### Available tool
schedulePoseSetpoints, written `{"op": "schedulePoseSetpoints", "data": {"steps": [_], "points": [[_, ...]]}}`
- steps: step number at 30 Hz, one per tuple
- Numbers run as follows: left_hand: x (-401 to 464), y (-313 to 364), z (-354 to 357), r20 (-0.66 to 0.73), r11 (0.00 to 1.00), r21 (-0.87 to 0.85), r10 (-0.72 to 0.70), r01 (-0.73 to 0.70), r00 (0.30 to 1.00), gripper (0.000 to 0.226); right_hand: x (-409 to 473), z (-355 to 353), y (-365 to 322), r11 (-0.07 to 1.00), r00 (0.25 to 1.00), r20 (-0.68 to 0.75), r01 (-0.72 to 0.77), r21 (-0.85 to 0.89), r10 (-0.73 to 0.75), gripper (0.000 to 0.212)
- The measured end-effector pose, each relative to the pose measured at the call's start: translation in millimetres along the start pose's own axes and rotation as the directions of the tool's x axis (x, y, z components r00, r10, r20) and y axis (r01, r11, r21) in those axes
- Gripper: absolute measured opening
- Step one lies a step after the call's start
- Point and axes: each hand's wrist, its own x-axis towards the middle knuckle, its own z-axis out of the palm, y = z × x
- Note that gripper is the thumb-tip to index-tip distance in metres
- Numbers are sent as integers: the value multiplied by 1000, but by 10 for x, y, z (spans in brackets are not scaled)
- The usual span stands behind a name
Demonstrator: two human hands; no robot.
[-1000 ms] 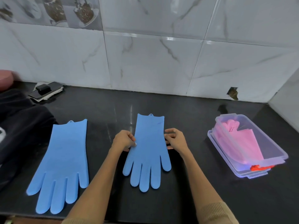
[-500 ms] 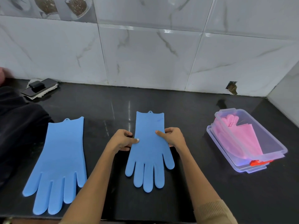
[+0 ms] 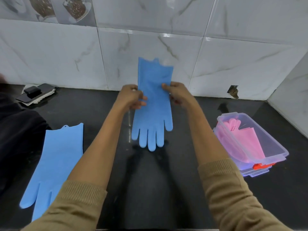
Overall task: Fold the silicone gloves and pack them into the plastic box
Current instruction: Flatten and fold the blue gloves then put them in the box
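The black table (image 3: 150, 189) carries a spare blue glove (image 3: 56, 160) at the left and the plastic box (image 3: 273, 147) at the right, likely handy for packing. Above the table, the raised blue glove (image 3: 154, 104) hangs cuff-up between both hands, probably for folding: left hand (image 3: 131, 97) and right hand (image 3: 179, 93) pinch its side edges.

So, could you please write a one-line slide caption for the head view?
Both hands, left hand and right hand, hold a blue glove up by its edges above the counter.
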Motion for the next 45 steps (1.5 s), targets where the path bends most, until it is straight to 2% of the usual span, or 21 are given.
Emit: {"op": "schedulePoseSetpoints", "data": {"steps": [3,6,7,9,12,14,17,19,21,24,27,31,33,36,38,39,40,41,42,43,45], "points": [[-146,194,-94,-75,976,-119,177,-185,981,22,-85,-117,-201,974,976,-33,215,64,-214,10],[-234,25,-160,-93,935,-337,82,-109,992,29,-213,-160,-32,945,945,-13,328,19,-328,9],[-253,-120,-172,-98,931,-358,35,-67,995,32,-272,-140,111,939,940,18,342,-19,-342,14],[-283,-495,-180,-94,959,-282,-71,42,993,31,-431,-54,499,932,936,114,346,-110,-334,31],[-373,-1124,-175,-35,978,-85,-192,189,981,7,-655,117,1203,933,966,167,238,-271,-198,27],[-454,-1428,-168,-39,958,-31,-286,285,957,19,-800,202,1564,924,973,203,172,-343,-106,23],[-619,-1615,-185,-53,926,-22,-378,377,924,36,-953,258,1745,885,966,243,193,-425,-94,29],[-711,-1648,-228,-21,913,14,-408,408,913,42,-1000,272,1724,840,957,278,217,-497,-83,35],[-794,-1673,-253,22,912,68,-408,405,913,41,-1036,305,1685,825,957,290,177,-537,-17,41],[-899,-1662,-271,9,909,83,-411,408,912,28,-1089,402,1643,904,989,130,-12,-428,75,37],[-961,-1628,-327,-45,881,137,-451,453,891,21,-1127,505,1593,936,983,-47,-185,-300,179,28],[-1073,-1647,-413,-130,781,395,-474,484,871,23,-1204,642,1608,933,982,-16,-184,-308,188,23],[-1149,-1620,-417,-120,727,478,-501,492,857,24,-1220,669,1611,928,986,-27,-165,-334,166,22],[-1226,-1518,-414,-22,655,514,-636,554,772,24,-1204,658,1582,921,980,-19,-191,-339,196,18],[-1229,-1457,-455,-6,597,549,-697,585,717,29,-1185,631,1555,916,976,0,-207,-344,220,16],[-1209,-1441,-478,-55,587,566,-674,579,737,31,-1173,615,1548,913,975,15,-204,-354,224,16],[-1176,-1440,-512,-158,584,586,-597,561,786,33,-1164,599,1543,909,974,30,-199,-367,225,16],[-1132,-1449,-544,-300,571,617,-466,542,832,34,-1156,583,1540,905,973,37,-196,-377,226,16],[-1091,-1454,-572,-439,547,645,-306,534,845,33,-1150,568,1545,904,974,35,-195,-380,225,16],[-1044,-1458,-589,-534,521,663,-174,538,827,31,-1147,554,1550,905,975,28,-193,-380,220,16],[-946,-1503,-600,-607,469,675,-84,569,790,28,-1154,540,1563,904,978,19,-183,-387,206,17]]}}
